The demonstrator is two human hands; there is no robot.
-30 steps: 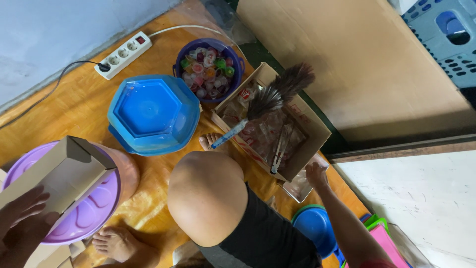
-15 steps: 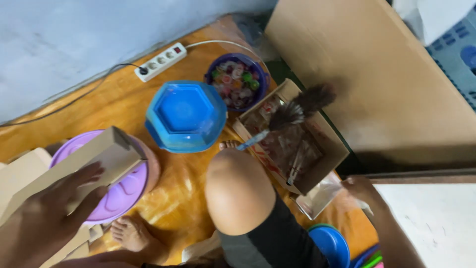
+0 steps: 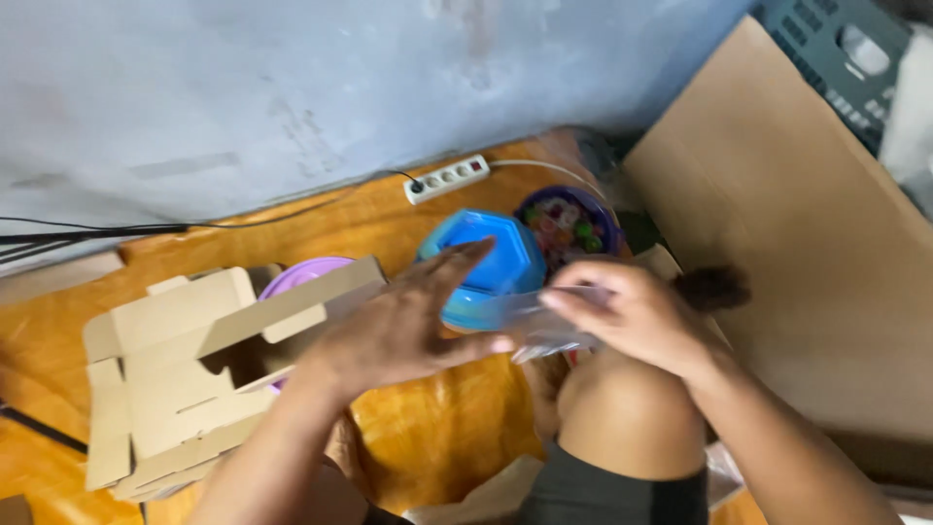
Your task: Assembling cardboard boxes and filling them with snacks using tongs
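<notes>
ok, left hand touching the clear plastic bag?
Touching. The head view shows the left hand with its thumb tip pressed on the clear plastic bag, which the right hand pinches from the other side.

A grey-blue wall [image 3: 292,87] meets an orange floor covering [image 3: 437,428], with daylight falling softly.

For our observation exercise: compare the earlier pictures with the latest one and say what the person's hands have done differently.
The left hand has let go of the cardboard box and moved right. The right hand, earlier off by the far box, has come in, and both now pinch a clear plastic bag. The blue hexagonal container, purple bowl and power strip stay put.
</notes>
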